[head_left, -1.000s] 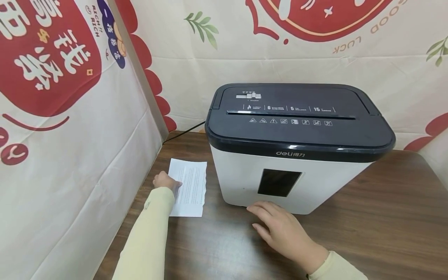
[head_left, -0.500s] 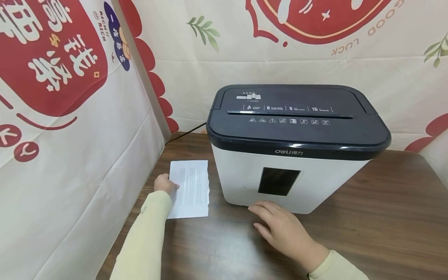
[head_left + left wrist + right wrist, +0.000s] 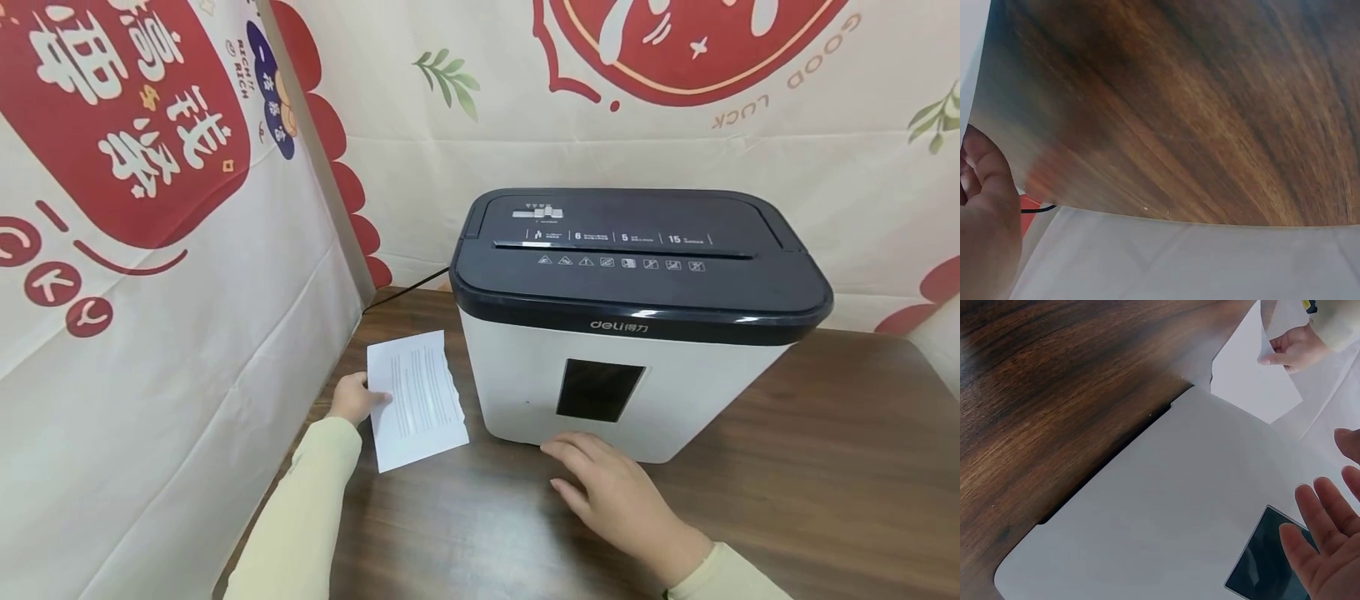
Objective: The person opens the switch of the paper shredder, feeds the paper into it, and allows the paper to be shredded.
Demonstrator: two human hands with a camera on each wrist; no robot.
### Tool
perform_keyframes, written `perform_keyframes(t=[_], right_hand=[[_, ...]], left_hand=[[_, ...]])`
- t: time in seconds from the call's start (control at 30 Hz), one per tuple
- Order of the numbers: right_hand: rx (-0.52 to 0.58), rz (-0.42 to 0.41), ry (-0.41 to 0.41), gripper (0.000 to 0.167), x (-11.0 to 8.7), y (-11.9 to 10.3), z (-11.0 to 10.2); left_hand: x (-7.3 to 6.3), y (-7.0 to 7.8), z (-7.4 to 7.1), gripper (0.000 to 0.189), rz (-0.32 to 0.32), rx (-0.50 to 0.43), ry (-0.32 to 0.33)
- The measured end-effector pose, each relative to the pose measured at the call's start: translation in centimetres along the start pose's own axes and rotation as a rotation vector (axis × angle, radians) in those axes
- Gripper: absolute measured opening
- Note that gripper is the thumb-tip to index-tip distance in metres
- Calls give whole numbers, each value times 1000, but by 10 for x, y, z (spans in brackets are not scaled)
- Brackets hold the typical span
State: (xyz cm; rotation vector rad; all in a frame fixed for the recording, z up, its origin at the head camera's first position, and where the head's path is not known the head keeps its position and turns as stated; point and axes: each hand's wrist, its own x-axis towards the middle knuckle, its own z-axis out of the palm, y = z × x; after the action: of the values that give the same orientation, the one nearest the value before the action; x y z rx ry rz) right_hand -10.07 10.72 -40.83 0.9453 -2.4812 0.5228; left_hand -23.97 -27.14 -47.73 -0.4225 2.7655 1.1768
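Observation:
My left hand pinches the left edge of a printed sheet of paper, thumb on top and fingers underneath. One long side of the sheet is ragged. In the right wrist view the paper is tilted up off the table, its blank underside showing. At the left wrist view's edge, curled fingers of the left hand sit behind the sheet. My right hand holds nothing, fingers relaxed and spread, just in front of a paper shredder with a dark lid and narrow slot.
The shredder's dark window faces the right hand. A black cord runs from behind the shredder toward the left corner. Printed cloth hangs along the left side and back of the wooden table.
The left hand has lifted the paper from lying flat and turned it, its near end swinging right toward the shredder. The right hand stays in place. The head view has shifted slightly.

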Motion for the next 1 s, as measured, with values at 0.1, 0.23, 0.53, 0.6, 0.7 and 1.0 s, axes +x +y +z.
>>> perform_keyframes(t=[0.1, 0.23, 0.53, 0.6, 0.7, 1.0], right_hand=[[6, 1, 6, 45, -2, 1, 0], [5, 11, 9, 44, -4, 1, -1], [-4, 33, -4, 44, -6, 1, -5], [-3, 33, -4, 44, -6, 1, -6], [-5, 31, 0, 44, -6, 0, -7], [-21, 56, 1, 43, -11, -2, -13]], left_hand=[[-6, 1, -2, 39, 4, -19, 3], [-13, 1, -5, 37, -5, -63, 14], [-27, -1, -10, 35, 11, -170, 65], [-30, -3, -12, 35, 12, -201, 74], [-36, -3, -14, 34, 7, -232, 95], [-53, 1, -18, 30, 0, -275, 138]])
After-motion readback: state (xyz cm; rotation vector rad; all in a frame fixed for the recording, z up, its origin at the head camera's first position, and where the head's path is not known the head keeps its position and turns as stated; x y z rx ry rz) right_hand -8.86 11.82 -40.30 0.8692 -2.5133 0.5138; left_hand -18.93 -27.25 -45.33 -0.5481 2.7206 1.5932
